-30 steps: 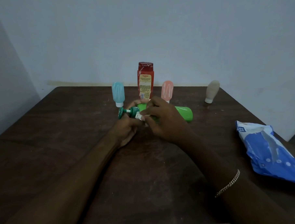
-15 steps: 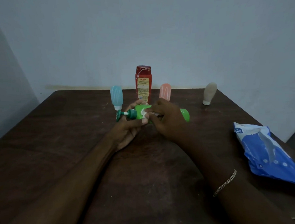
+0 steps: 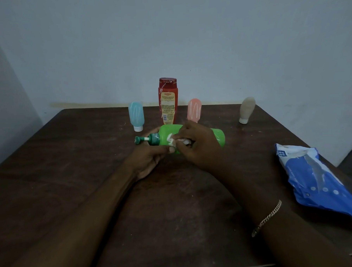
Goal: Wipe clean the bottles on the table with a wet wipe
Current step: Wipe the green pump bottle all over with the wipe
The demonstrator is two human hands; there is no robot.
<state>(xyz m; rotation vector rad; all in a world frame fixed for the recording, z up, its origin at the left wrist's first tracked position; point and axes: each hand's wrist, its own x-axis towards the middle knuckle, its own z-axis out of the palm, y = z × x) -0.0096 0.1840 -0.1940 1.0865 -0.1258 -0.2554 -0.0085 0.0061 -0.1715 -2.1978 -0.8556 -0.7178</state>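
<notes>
Bare forearms (image 3: 78,216), thin chain bracelet (image 3: 266,218) on right wrist

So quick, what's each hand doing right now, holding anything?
Left hand: grips the green pump bottle near its neck.
Right hand: pinches a white wet wipe against the bottle.

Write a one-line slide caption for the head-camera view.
The left hand holds a green pump bottle on its side while the right hand presses a wet wipe against it.

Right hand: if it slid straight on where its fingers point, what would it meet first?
Probably the dark green pump of the green bottle: the right hand, pinching the wipe, points left along it, though depth is unclear.
</notes>
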